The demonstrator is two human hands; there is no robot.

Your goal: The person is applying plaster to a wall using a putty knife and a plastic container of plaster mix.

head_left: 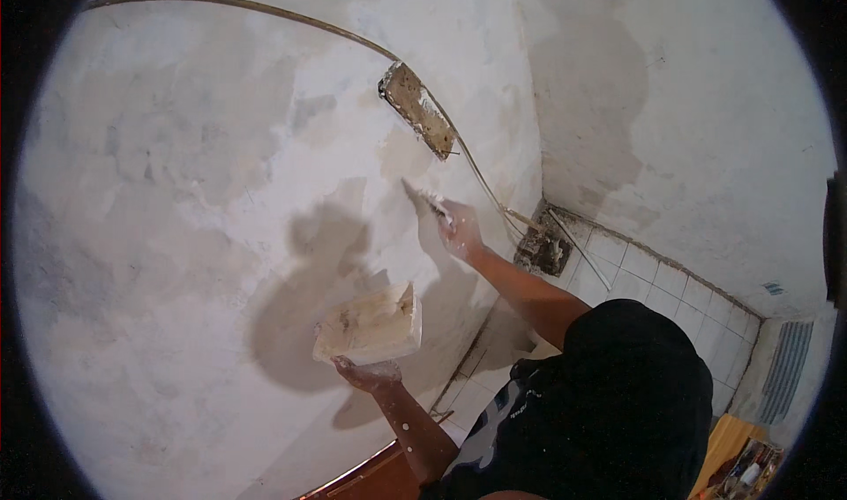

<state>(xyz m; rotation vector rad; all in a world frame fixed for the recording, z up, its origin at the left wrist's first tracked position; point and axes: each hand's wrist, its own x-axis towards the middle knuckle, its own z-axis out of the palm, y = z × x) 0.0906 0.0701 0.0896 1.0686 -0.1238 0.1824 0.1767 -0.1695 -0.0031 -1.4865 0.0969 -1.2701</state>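
Observation:
My left hand point(369, 373) grips the lower edge of a whitish rectangular tub point(394, 334), which is tilted so its inside shows. Plaster residue and darker smears coat the tub's inner walls. My right hand point(460, 231) is closed round the handle of a putty knife point(427, 198), with white smears on the fingers. The knife's thin blade points up and left, at or close to the patchy plastered wall point(221, 191); I cannot tell whether it touches. White specks dot my left forearm.
A brown, plaster-crusted board or box point(419, 112) sits on the wall beside a long bent pipe or cable point(247, 4). Below lie rubble point(543, 246), a thin rod point(582, 251) and white floor tiles point(635, 262). A reddish-brown wooden surface point(375, 478) is at the bottom.

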